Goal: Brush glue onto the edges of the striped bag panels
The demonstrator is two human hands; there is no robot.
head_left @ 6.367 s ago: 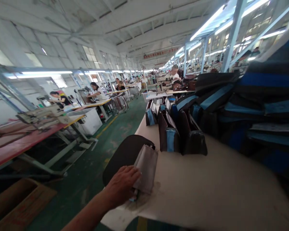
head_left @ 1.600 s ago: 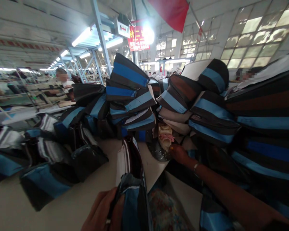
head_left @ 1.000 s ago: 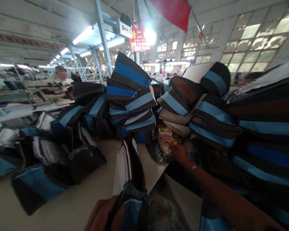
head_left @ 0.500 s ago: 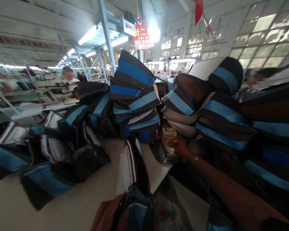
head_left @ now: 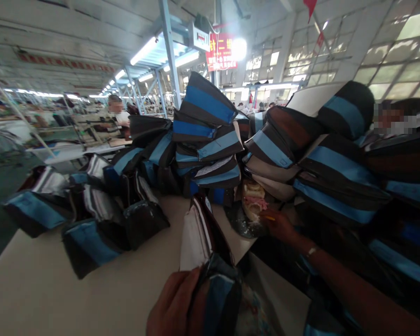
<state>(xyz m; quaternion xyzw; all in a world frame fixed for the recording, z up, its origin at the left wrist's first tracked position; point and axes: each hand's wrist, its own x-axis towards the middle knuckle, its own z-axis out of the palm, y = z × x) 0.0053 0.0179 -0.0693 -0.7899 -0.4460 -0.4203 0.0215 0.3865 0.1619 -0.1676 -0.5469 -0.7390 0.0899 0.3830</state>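
In the head view, my left hand point(head_left: 177, 301) is closed on an unfinished bag point(head_left: 215, 303) in dark grey fabric with a blue band. The bag's pale, striped side panel point(head_left: 196, 238) stands up beyond my fingers. My right hand point(head_left: 278, 226) pinches a thin yellow-orange stick point(head_left: 269, 217); its far end is too unclear to name. The stick is beside a crusted cream-coloured container point(head_left: 252, 211) with something pink in it. Under the container lies a dark, white-spattered surface point(head_left: 238, 220).
Stacked bags point(head_left: 210, 149) with blue bands rise behind the container, and more bags point(head_left: 343, 163) are heaped at right. Several bags point(head_left: 91, 245) stand on the pale table point(head_left: 56, 289) at left. Other people are farther back, one person point(head_left: 117, 112) at left.
The view has turned left, so things appear farther right. My right hand has drawn slightly back from the container, still pinching the stick. My left hand keeps its hold on the bag.
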